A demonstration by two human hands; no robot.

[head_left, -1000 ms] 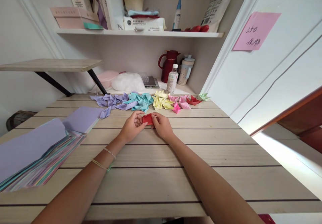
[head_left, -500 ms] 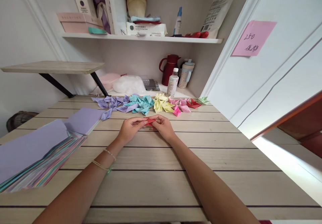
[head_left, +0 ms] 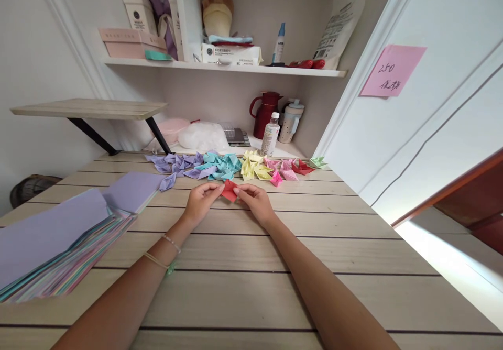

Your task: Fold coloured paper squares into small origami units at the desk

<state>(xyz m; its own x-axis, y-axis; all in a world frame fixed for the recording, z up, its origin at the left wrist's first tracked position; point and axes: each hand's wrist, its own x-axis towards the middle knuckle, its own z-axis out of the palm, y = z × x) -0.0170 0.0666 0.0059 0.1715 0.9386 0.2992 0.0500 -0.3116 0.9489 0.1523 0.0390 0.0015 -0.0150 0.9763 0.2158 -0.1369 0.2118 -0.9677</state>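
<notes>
Home desk nook: plush toy [head_left: 218, 7], thermos jug [head_left: 268, 114], facial tissue pack [head_left: 231, 55] on shelves [head_left: 220, 69].

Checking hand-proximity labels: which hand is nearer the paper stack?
Left. The left hand is to the right of the paper stack, not touching it; the right hand is farther right, across the red paper both hold.

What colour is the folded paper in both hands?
The folded paper between the left hand and right hand is red; it shows best in the head view.

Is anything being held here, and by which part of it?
The red paper: left hand pinches its left side, right hand its right.
</notes>
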